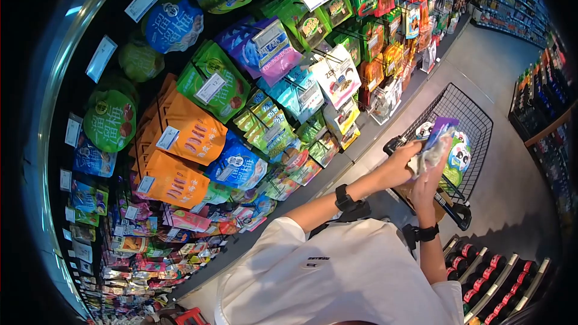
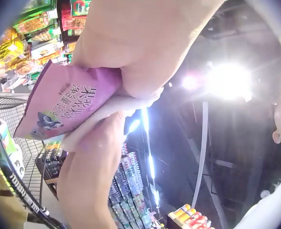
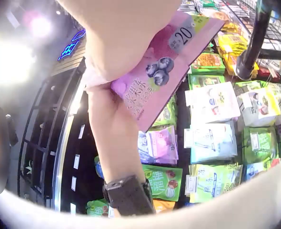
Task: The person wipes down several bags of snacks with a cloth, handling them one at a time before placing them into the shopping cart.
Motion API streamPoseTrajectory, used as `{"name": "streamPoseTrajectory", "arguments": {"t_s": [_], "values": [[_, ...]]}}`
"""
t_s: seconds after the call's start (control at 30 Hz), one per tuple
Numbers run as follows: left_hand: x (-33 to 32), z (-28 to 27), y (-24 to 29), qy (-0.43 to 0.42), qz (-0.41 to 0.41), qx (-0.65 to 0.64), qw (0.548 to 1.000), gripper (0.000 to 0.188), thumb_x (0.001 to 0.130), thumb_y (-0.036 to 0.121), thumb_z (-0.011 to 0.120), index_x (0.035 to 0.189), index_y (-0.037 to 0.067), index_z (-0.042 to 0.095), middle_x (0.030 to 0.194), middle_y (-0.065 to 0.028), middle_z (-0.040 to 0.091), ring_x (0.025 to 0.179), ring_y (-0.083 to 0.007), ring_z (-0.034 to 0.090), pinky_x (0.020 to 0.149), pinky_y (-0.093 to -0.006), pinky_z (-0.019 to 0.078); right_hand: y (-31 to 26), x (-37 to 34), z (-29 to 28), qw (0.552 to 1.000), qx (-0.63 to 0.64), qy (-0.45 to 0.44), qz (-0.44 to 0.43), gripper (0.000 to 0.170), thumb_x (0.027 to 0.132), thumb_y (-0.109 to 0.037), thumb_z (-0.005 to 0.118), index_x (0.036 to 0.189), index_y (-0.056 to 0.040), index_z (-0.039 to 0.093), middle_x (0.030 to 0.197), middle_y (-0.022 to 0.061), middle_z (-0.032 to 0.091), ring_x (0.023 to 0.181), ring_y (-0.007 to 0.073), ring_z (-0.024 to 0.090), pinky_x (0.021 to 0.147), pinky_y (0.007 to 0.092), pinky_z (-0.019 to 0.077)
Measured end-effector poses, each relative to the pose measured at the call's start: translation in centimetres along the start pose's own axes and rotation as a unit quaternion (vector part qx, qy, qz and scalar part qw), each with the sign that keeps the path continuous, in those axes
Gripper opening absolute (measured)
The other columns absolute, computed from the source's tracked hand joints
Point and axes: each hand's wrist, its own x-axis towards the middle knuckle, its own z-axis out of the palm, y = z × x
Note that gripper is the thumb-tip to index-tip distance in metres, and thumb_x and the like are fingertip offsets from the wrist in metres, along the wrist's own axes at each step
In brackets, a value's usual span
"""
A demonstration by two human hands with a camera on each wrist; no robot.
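A purple and pink packet (image 1: 442, 129) with a blueberry picture is held between both hands above a cart. The left hand (image 1: 402, 162) grips it from the left side, the right hand (image 1: 426, 185) from the right and below. In the left wrist view, the packet (image 2: 66, 102) sticks out between the left hand (image 2: 131, 43) and the right hand (image 2: 100, 148). The right wrist view shows the packet's (image 3: 166, 76) printed face beside the right hand (image 3: 126, 38); the left hand (image 3: 109, 105) is beneath. Most fingertips are hidden.
A black wire shopping cart (image 1: 481, 121) stands ahead, with green panda-face packages (image 1: 459, 159) inside. Racks of hanging snack bags (image 1: 192, 120) fill the left side. Bottles with red labels (image 1: 475, 283) lie in a rack at the lower right. Grey floor (image 1: 490, 54) extends beyond the cart.
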Motion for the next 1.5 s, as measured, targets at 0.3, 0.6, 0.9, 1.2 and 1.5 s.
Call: {"name": "streamPoseTrajectory", "arguments": {"t_s": [0.3, 0.6, 0.9, 1.2, 1.5], "values": [[-0.8, 0.1, -0.8, -0.073, -0.110, -0.103, 0.986, 0.050, 0.096, 0.005, 0.055, 0.144, -0.003, 0.043, 0.129, -0.0168, 0.061, 0.115, -0.0182, 0.056, 0.102, -0.0321, 0.0430, 4.0, 0.2, -2.3, 0.982, 0.063, 0.055, 0.172, 0.057, 0.103, -0.019, 0.037, 0.152, 0.0082, 0.025, 0.156, 0.0251, 0.031, 0.145, 0.0333, 0.031, 0.118, 0.0392, 0.0224], [-0.2, 1.1, -2.0, 0.118, -0.207, -0.311, 0.920, 0.044, 0.108, 0.028, 0.043, 0.142, 0.001, 0.043, 0.127, -0.0090, 0.059, 0.110, -0.0130, 0.056, 0.096, -0.0281, 0.0449, -1.9, -1.4, 0.5, 0.975, -0.135, -0.133, -0.117, 0.059, 0.094, -0.015, 0.042, 0.146, 0.0093, 0.031, 0.156, 0.0298, 0.028, 0.146, 0.0472, 0.025, 0.119, 0.0524, 0.0188], [-0.2, 0.8, -1.8, 0.186, -0.237, -0.348, 0.888, 0.048, 0.108, 0.036, 0.042, 0.143, 0.003, 0.043, 0.130, -0.0055, 0.057, 0.120, -0.0102, 0.050, 0.105, -0.0262, 0.0390, -2.7, -1.2, 1.7, 0.975, -0.148, -0.113, -0.118, 0.060, 0.094, -0.020, 0.041, 0.148, 0.0065, 0.036, 0.156, 0.0304, 0.029, 0.146, 0.0457, 0.027, 0.118, 0.0564, 0.0192], [-0.1, -0.2, 0.0, 0.147, -0.099, -0.536, 0.825, 0.048, 0.107, 0.027, 0.048, 0.147, 0.005, 0.038, 0.138, -0.0105, 0.055, 0.122, -0.0182, 0.057, 0.106, -0.0351, 0.0458, 6.8, 0.3, -0.4, 0.909, 0.284, 0.047, 0.302, 0.053, 0.107, -0.028, 0.042, 0.150, 0.0014, 0.033, 0.144, 0.0119, 0.048, 0.129, 0.0198, 0.048, 0.110, 0.0341, 0.0367], [-0.8, -2.8, -0.9, 0.156, -0.224, -0.520, 0.809, 0.052, 0.106, 0.029, 0.049, 0.150, 0.006, 0.037, 0.140, -0.0085, 0.054, 0.123, -0.0169, 0.056, 0.105, -0.0342, 0.0459, 3.7, -2.2, -4.9, 0.884, 0.145, -0.132, 0.425, 0.039, 0.100, -0.024, 0.059, 0.127, 0.0028, 0.053, 0.112, 0.0063, 0.063, 0.097, 0.0140, 0.059, 0.087, 0.0283, 0.0472]]}}
